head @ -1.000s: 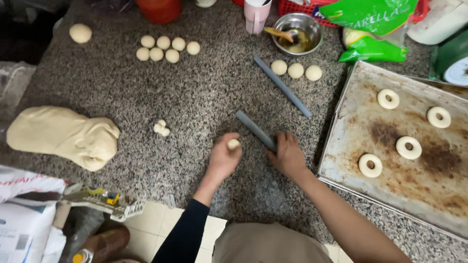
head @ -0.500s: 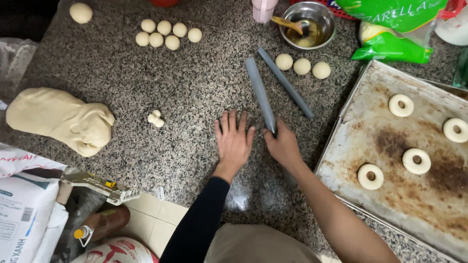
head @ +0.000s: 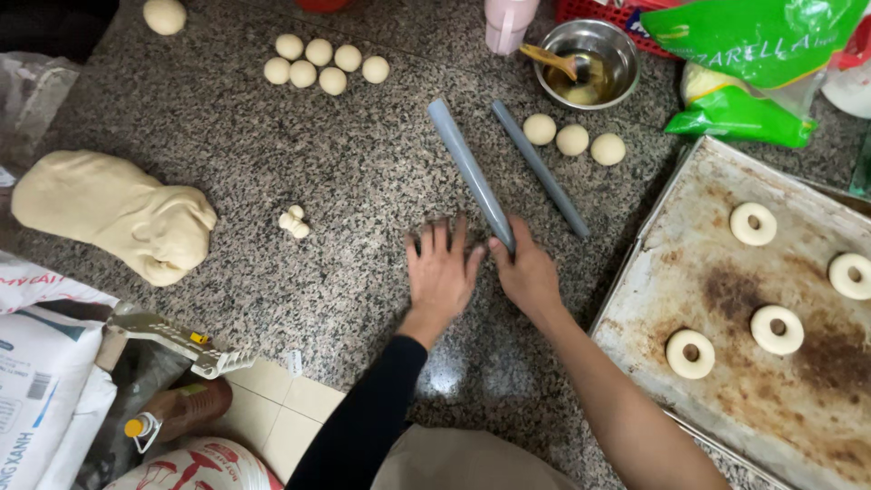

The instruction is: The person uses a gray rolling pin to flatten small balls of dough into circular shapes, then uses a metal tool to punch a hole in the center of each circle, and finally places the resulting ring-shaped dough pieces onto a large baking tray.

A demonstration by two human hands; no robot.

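Since both hands sit at its near end, the grey rod (head: 470,172) is taken as the thing in hand: long, slim, plain grey, laid diagonally on the speckled desk (head: 272,136), w/ a second thinner grey rod (head: 541,169) just beside it. It is judged stiff, light, smooth and apt to roll; a grip near the middle would be steadiest. Right hand (head: 526,272) is loosely curled, fingertips touching the rod's near end; a full grip can't be told. Left hand (head: 442,268) is pressed flat, fingers spread, nothing seen held. Small dough bits (head: 293,221) lie well apart to the left.
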